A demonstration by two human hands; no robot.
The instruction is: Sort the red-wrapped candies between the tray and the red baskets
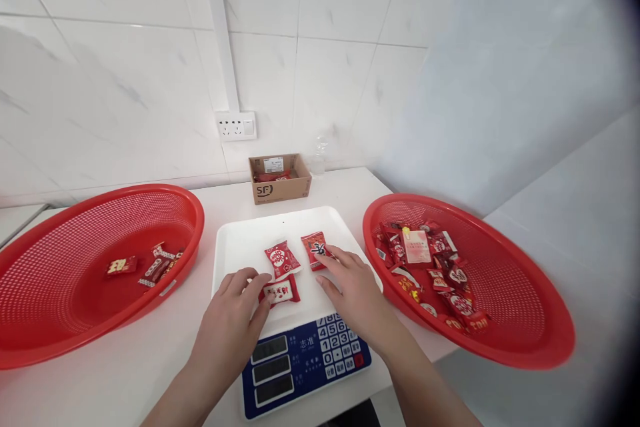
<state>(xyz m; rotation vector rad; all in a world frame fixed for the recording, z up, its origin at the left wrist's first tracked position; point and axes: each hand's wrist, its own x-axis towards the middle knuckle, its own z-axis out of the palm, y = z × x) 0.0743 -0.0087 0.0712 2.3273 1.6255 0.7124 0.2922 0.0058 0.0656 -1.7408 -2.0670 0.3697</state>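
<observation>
Three small red snack packets lie on the white tray (240,240) of a scale. My left hand (233,317) is closed at the left end of the lowest packet (280,291), which has a pale label, with thumb and forefinger on either side of it. Just above that lies a packet with a round white design (281,259), close to my left fingertips. My right hand (357,283) has its fingers apart, the fingertips at the lower right edge of the packet with large dark lettering (313,247). No packet shows in the right palm.
A red perforated basket (95,227) with a few packets stands at left. Another red basket (515,287), holding many packets, stands at right. Behind the scale are a cardboard box (287,190) and a clear bottle (319,155). The scale's blue keypad panel (307,367) faces me.
</observation>
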